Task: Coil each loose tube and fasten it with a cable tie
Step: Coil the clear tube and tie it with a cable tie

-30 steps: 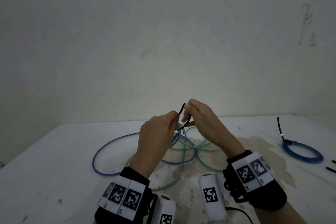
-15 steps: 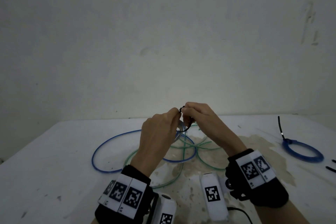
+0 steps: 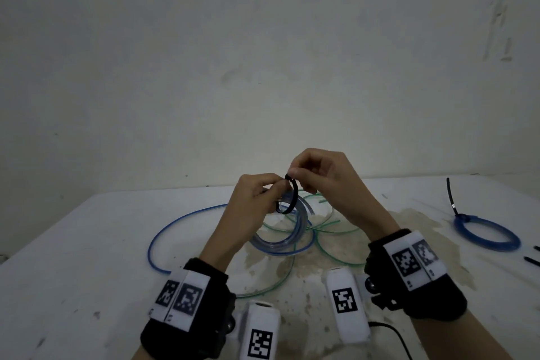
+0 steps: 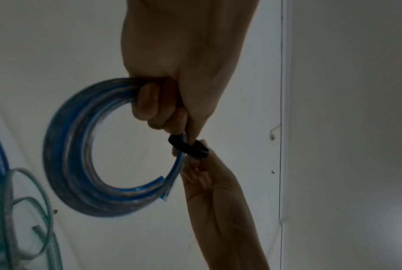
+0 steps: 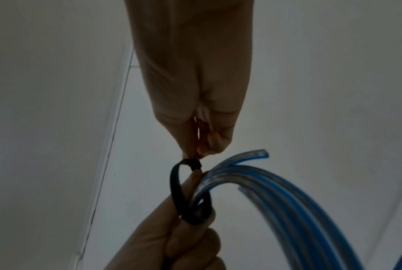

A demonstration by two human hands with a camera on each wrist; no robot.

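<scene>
My left hand (image 3: 263, 193) grips a coil of clear-blue tube (image 3: 287, 235) and holds it up above the white table (image 3: 87, 257). The coil (image 4: 79, 155) hangs as a ring below the fingers. A black cable tie (image 3: 292, 196) is looped round the bundle (image 5: 253, 182) beside my left fingers. My right hand (image 3: 309, 172) pinches the tie's head end (image 5: 193, 163) at the top of the loop (image 4: 188, 148). A loose blue tube (image 3: 181, 222) and a loose green tube (image 3: 292, 266) lie spread on the table below.
A finished blue coil (image 3: 486, 235) with a black tie tail (image 3: 450, 193) lies at the right of the table. Two spare black ties (image 3: 531, 259) show at the right edge. A wall stands close behind the table. A brownish stain (image 3: 409, 228) marks the table's middle.
The right hand has lifted slightly and turned, and the tie now stands as a closed loop round the coil. The left hand shifted a little, still holding the coil.
</scene>
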